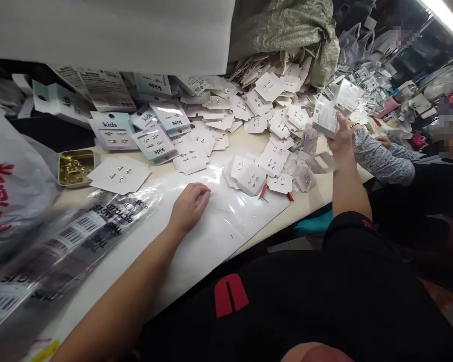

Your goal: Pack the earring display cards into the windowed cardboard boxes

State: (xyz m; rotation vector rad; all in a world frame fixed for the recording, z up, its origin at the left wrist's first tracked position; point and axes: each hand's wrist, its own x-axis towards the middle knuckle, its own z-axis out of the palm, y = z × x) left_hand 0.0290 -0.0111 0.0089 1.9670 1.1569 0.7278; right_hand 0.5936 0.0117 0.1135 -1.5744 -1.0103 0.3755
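Observation:
My right hand (pixel 342 137) is raised at the far right of the bench, its fingers closed around a pale earring package (pixel 324 116). Near the bench's middle, my left hand (pixel 190 205) rests on a white plastic sheet (pixel 211 246), fingers loosely curled together and nothing visible in them. To its upper left lies a white card with small earrings (pixel 121 175), beside a small gold-coloured tin (pixel 76 168) of tiny metal pieces. Several "kids" earring packages (pixel 113 131) lie behind these. Red-handled pliers (pixel 263 190) lie partly under loose earring cards (pixel 251 179).
A large heap of earring cards (pixel 274 88) fills the back of the bench below a woven sack (pixel 287 25). Clear printed bags (pixel 86 226) lie at the left by a white plastic bag (pixel 11 166). At the right, a co-worker's patterned sleeve (pixel 381 156) is close to my right hand.

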